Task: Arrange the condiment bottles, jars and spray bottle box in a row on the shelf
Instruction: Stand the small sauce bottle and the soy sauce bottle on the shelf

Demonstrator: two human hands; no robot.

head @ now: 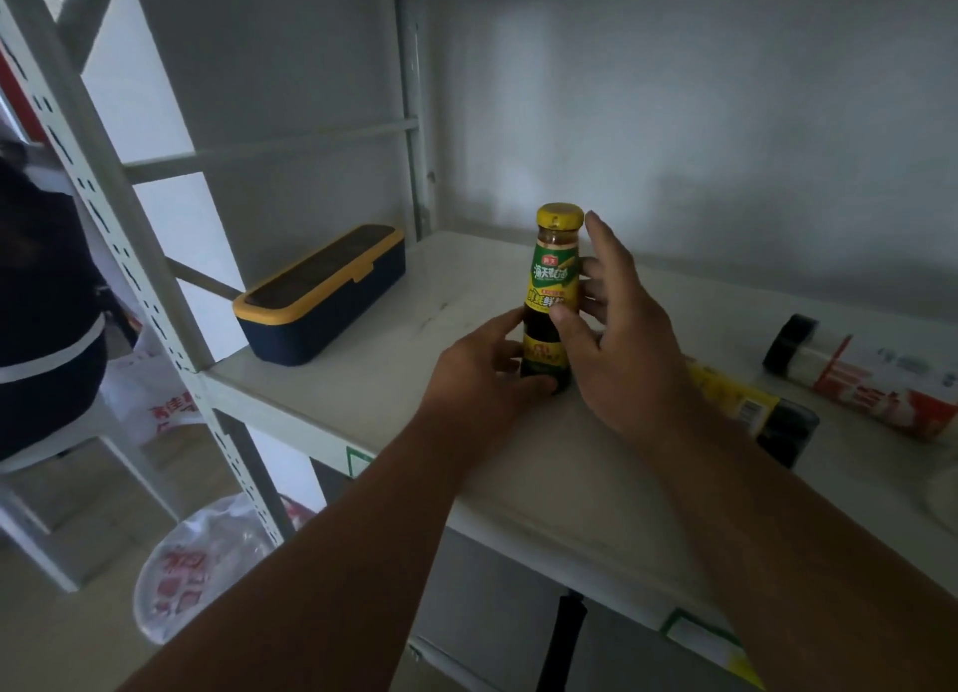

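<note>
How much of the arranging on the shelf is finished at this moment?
Done: the navy box sits at the shelf's left end. In hand: both hands, left hand and right hand, hold the sauce bottle upright. Left: two bottles, and, lie flat.

Both bare forearms reach forward from the lower edge of view, converging. The left hand (484,365) has its fingers curled around something low down, thumb underneath. The right hand (619,323) pinches with its thumb, index finger raised straight
</note>
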